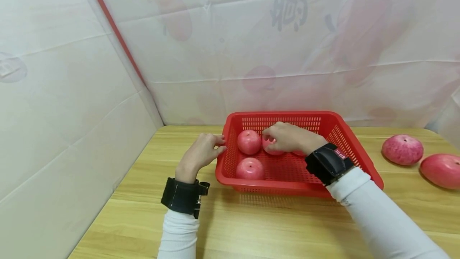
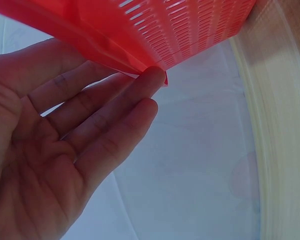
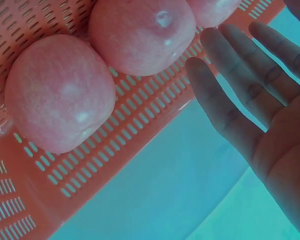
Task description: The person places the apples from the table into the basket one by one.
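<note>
a red basket (image 1: 280,189) sits on the desk (image 1: 143,195), its long axis running from nine to three o'clock in the head view. the left hand (image 1: 201,153), fingers loosely extended, touches its rim at nine o'clock. the right hand (image 1: 287,136), fingers spread in its wrist view, is over a pink fruit (image 1: 274,153) toward eleven o'clock inside; whether they touch, i cannot tell. another fruit (image 1: 250,170), at eight o'clock, points its stem hollow up.
</note>
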The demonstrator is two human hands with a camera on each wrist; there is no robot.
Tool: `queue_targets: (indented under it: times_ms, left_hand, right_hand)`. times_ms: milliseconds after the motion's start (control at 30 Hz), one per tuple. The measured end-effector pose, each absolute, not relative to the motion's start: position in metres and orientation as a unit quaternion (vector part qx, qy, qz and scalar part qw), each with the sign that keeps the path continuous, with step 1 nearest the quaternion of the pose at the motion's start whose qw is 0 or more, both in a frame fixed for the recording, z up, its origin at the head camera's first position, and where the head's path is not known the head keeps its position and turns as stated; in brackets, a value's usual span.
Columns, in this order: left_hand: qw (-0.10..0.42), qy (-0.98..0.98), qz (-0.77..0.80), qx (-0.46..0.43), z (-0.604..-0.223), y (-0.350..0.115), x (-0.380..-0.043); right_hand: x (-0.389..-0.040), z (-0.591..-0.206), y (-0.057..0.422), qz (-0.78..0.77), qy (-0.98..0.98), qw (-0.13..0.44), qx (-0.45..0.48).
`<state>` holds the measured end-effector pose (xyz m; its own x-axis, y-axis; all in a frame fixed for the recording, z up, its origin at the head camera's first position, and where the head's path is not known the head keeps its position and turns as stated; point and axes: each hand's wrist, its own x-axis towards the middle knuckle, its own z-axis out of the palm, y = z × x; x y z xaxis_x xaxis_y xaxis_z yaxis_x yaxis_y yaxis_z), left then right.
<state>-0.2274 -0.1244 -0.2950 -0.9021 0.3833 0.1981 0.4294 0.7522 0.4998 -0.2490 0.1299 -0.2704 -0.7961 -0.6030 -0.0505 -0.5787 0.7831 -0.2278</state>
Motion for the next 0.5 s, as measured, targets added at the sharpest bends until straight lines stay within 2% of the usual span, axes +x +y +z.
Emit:
queue_targets:
  times_ms: [500]
  left_hand:
    - [0.043, -0.937, -0.266, -0.221, -0.295, -0.122, -0.227]
  right_hand:
    - [-0.255, -0.275, 0.155, -0.105, 0.945, 0.034, -0.309]
